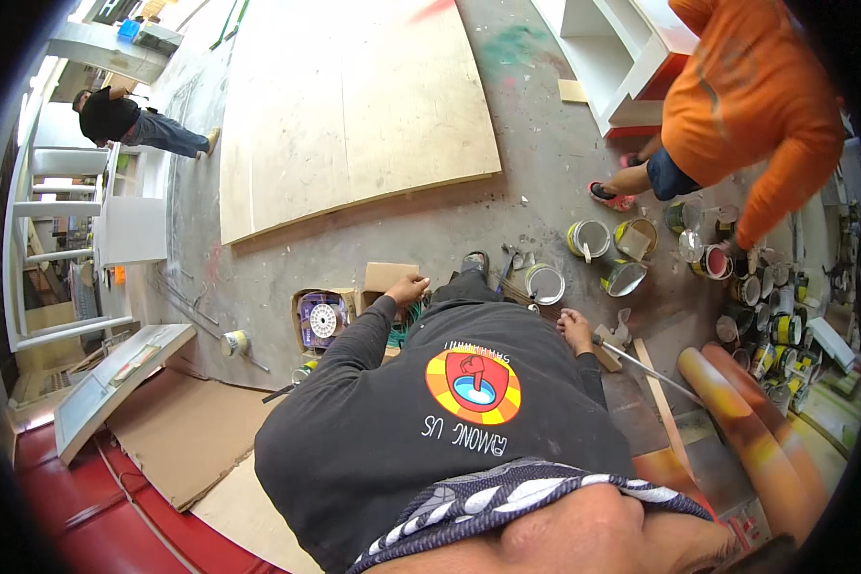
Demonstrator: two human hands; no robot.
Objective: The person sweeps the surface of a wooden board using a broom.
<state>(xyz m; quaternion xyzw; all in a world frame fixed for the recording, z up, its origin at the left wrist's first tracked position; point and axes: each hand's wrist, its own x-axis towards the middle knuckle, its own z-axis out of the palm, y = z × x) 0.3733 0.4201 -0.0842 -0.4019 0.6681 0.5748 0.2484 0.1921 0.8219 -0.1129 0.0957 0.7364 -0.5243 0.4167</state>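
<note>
Bright, fairly even light across my view, plywood sheet (pixel 354 115) washed pale with soft shadow under its near edge, white glare behind the rack (pixel 59 208), orange sleeve (pixel 784 196) slightly blurred, straight edges bowing toward a black rim

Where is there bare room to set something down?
The plywood sheet has a broad bare top; grey floor shows between it and the white disc. It's crowded on the right, where cans cluster near the orange-shirted person.

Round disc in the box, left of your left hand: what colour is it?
Mostly white; the round disc shows in the head view.
</note>
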